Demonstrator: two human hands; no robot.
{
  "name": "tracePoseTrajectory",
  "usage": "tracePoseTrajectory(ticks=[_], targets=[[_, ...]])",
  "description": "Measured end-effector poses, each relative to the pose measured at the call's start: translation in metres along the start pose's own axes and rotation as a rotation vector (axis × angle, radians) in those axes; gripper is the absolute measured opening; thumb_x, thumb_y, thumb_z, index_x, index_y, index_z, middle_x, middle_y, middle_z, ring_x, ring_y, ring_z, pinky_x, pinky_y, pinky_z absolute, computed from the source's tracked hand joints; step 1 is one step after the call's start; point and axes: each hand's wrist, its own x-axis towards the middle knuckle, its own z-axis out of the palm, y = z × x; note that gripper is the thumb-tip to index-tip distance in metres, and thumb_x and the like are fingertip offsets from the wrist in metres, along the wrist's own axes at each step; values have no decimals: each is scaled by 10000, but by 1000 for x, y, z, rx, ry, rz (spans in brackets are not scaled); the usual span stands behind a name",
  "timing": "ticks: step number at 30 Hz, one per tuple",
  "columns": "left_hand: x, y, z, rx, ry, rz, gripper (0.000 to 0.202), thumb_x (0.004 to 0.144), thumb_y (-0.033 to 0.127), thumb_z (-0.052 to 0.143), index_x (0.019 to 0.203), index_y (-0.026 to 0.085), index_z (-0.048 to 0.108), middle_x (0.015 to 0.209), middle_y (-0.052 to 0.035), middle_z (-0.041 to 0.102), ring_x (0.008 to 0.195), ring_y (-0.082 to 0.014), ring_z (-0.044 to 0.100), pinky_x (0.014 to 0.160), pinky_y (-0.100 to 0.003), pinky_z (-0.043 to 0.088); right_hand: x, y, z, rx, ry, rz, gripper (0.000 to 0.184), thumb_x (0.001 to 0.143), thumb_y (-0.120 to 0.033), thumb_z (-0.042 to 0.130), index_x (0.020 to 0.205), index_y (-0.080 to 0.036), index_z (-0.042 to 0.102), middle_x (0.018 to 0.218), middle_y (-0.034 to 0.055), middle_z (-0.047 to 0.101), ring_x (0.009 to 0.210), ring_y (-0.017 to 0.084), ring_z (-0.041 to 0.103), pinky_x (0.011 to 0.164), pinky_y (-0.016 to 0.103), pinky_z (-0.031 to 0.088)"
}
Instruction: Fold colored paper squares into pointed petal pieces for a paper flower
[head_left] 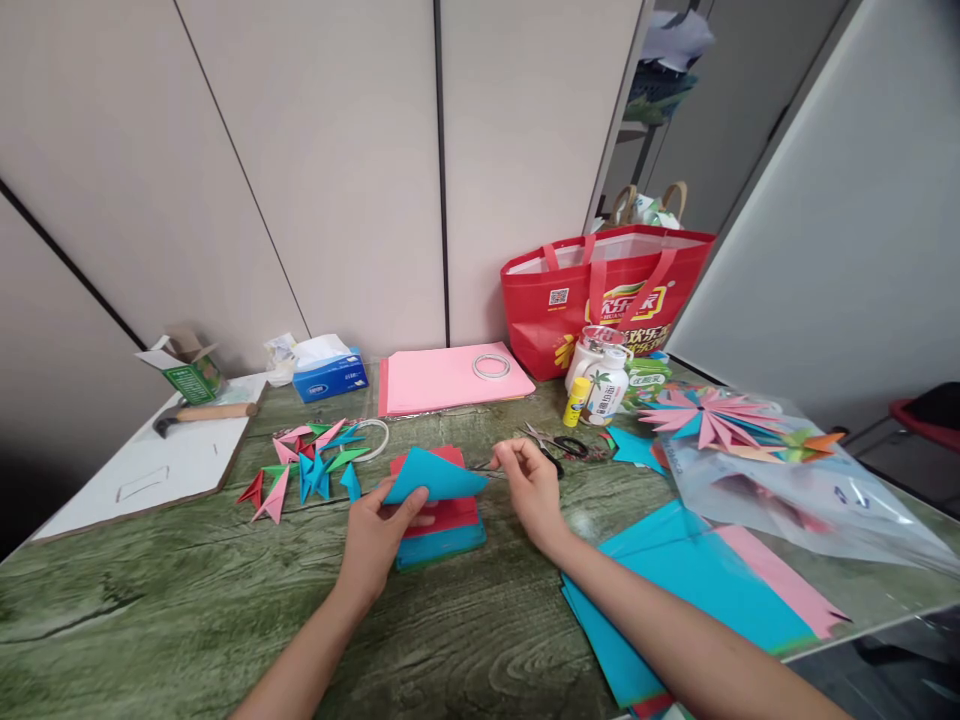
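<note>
My left hand (373, 540) grips a blue sheet of paper (435, 477), bent or folded to a point, thumb on its near side. Under it lies a stack of small red and blue paper pieces (444, 548). To the right, my right hand (534, 492) is closed in a pinch beside the sheet's right corner. A thin dark thing shows at its fingertips, too small to name. Scissors (566, 444) lie just behind that hand. Several folded paper points (315, 472) in blue, pink, red and green lie left of my left hand.
Large blue sheets (675, 560) lie under my right forearm. A plastic bag (817, 500) with paper stars is at right. Behind stand a glue stick (576, 402), a white bottle (606, 390), a red bag (540, 310), pink paper (435, 380) and a tissue pack (330, 378). A hammer (206, 413) lies left.
</note>
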Motion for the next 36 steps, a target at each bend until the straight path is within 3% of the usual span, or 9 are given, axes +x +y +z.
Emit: tracePoseTrajectory(ticks=[4, 8, 12, 17, 23, 25, 28, 31, 36], targets=[[0, 0, 0, 2, -14, -1, 326, 619, 364, 688, 849, 137, 654, 930, -85, 701, 626, -241, 681, 635, -365, 554, 2, -3, -1, -9, -36, -49, 306, 852, -334, 418, 651, -173, 584, 689, 27, 590, 699, 157, 546, 670, 274, 423], [0, 0, 2, 49, 3, -3, 336, 592, 369, 701, 837, 142, 661, 983, -81, 679, 583, -228, 677, 589, -353, 558, -2, -7, 1, 9, -239, -154, 136, 789, -276, 543, 770, -185, 642, 847, 57, 601, 854, 181, 551, 767, 300, 425], [-1, -1, 4, 111, 22, 6, 291, 565, 381, 711, 714, 136, 662, 1124, -93, 608, 549, -212, 670, 554, -338, 558, -7, -9, 4, -4, -295, -163, 110, 777, -254, 560, 704, -190, 613, 805, 45, 589, 818, 173, 548, 751, 301, 424], [-2, 0, 4, 92, 7, 16, 312, 585, 401, 696, 741, 134, 657, 1132, -99, 600, 563, -206, 667, 574, -340, 552, -10, -7, 5, 0, -214, -107, 174, 815, -271, 491, 674, -181, 535, 774, 30, 547, 760, 150, 522, 693, 272, 417], [6, 0, -5, 101, 85, 249, 202, 592, 343, 703, 681, 162, 691, 1074, -99, 636, 950, -281, 593, 758, -353, 507, 6, 14, -2, -9, 25, -16, 181, 758, -302, 556, 639, -170, 526, 740, 30, 542, 743, 160, 522, 713, 298, 437], [9, -1, -8, 105, 101, 269, 185, 600, 329, 698, 697, 170, 692, 1080, -100, 632, 966, -284, 579, 761, -358, 494, 10, 17, -3, 36, 32, 5, 182, 690, -269, 631, 832, -180, 560, 881, 51, 557, 820, 174, 540, 727, 306, 460], [12, -2, -10, 92, 82, 254, 194, 617, 317, 688, 749, 175, 685, 1103, -95, 622, 970, -276, 571, 776, -360, 479, 8, 11, -2, 160, -290, 16, 389, 676, -235, 645, 1048, -227, 531, 1074, 75, 535, 925, 184, 555, 730, 302, 492], [12, -1, -10, 93, 30, 256, 180, 631, 304, 677, 754, 174, 682, 1134, -94, 604, 1006, -275, 554, 800, -358, 465, 1, 1, 2, 218, -647, 24, 356, 679, -231, 653, 1028, -240, 582, 1226, 80, 464, 1054, 198, 521, 779, 303, 492], [11, -1, -10, 132, -33, 288, 111, 626, 277, 678, 677, 179, 675, 1172, -113, 574, 1046, -294, 528, 826, -386, 447, -4, -2, 7, 295, -637, 76, 213, 630, -310, 706, 819, -220, 669, 1130, 65, 568, 1038, 218, 543, 804, 339, 479]])
